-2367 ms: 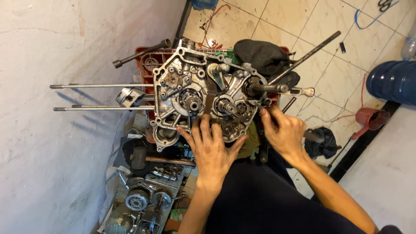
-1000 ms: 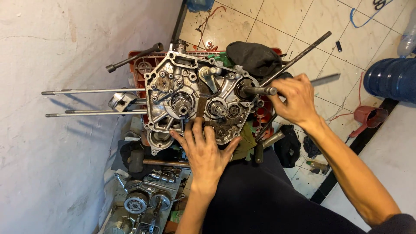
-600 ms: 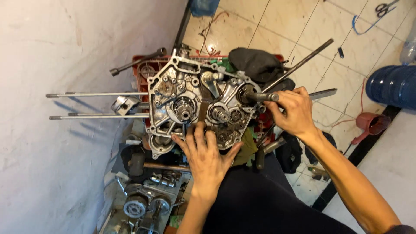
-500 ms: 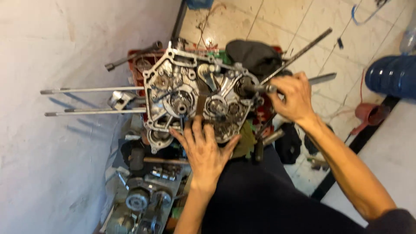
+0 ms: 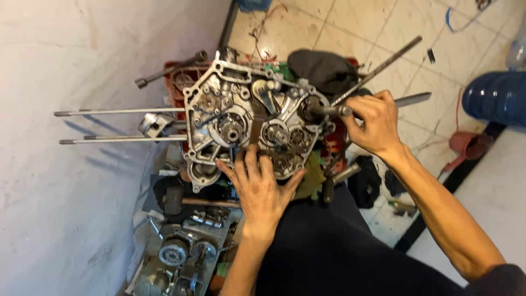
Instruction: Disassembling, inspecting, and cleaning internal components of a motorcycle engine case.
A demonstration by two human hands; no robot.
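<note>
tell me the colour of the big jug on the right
Blue jug, shown in the head view.

A pale, scuffed wall (image 5: 71,219) fills the left side of the room. To the right, a floor of cream tiles (image 5: 350,33) carries loose red and blue wires. A large blue water jug (image 5: 496,97) lies on its side at the far right, with a small red funnel-like piece (image 5: 466,145) just below it. A dark cloth (image 5: 320,68) sits bunched on a red crate (image 5: 175,93). Near the wall lower down, a tray of greasy metal parts (image 5: 183,255) holds gears and round housings. A black bar (image 5: 438,200) runs diagonally across the floor.
</note>
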